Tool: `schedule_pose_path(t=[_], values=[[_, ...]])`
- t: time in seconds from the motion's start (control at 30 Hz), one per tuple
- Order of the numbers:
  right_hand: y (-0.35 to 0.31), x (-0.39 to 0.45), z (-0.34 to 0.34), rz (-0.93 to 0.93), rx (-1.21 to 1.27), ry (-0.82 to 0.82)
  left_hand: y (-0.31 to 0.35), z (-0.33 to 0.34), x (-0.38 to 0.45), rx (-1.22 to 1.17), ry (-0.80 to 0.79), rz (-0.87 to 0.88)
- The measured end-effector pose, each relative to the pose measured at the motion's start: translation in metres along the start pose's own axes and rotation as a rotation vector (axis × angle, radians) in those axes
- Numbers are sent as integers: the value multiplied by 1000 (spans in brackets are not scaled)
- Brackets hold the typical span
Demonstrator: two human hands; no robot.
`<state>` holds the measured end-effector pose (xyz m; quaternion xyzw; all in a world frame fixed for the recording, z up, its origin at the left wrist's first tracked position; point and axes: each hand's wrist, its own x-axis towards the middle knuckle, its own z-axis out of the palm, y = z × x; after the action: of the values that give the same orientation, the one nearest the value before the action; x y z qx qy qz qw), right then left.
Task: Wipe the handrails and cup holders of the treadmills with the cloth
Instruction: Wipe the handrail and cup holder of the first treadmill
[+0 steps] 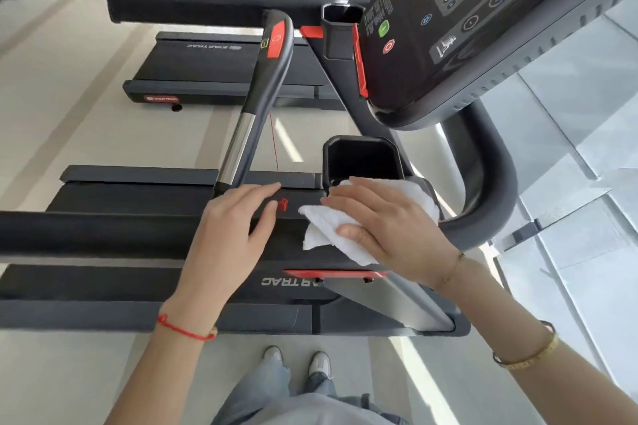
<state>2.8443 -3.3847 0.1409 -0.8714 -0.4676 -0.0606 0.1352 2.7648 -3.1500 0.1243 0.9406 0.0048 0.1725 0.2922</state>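
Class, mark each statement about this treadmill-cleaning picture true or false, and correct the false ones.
1. The right hand presses a white cloth down beside the near cup holder. True.
2. The left hand also grips the cloth. False: it rests open on the dark handrail, apart from the cloth.
3. The near cup holder holds a bottle. False: it looks empty.
4. A red cord hangs down to a small red clip. True.
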Motion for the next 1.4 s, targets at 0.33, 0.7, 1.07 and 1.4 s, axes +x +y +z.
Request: schedule_pose_path(t=[0.33,0.7,1.07,1.4], values=[[-26,14,14,-41,-95,126,-46,-26,-28,103,105,-48],[-116,103,60,-104,-107,38,-129,-85,-47,206,190,-29],[-226,213,112,-88,-148,100,-250,-181,-66,267,224,-77],[-301,298,150,-115,-81,168,-344,-244,-75,249,261,-132]])
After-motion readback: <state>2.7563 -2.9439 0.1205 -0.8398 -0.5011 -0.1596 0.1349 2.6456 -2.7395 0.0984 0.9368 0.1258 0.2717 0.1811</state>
